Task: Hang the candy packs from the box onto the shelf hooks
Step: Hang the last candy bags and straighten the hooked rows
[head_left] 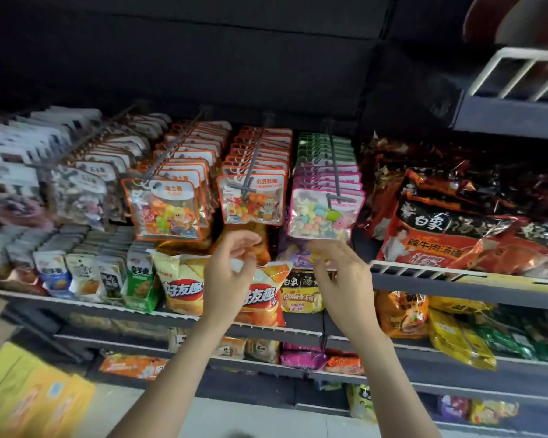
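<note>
While chip bags [184, 284] sit behind, both hands' grips, left [231, 267] and right [339, 273], hang loose, empty.

Legible markings:

- Red noodle pack [437, 235], right-hand shelf: large white characters "白象" with "汤" beside them; below, yellow "辣牛肉汤面".
- Yellow chip bag [184, 282], lower shelf: "好友趣" on a red band.
- Orange chip bag [263, 295], just beside it: "友趣" visible; the first character is covered by the left hand [231, 273].
- Yellow-and-black noodle pack [301, 292]: "白象 汤" on top, "招牌猪骨汤面" below.
- Orange-bordered candy pack [252, 197], front of its hook: "彩豆软糖"; the small Latin line beneath is too blurred to read.
</note>
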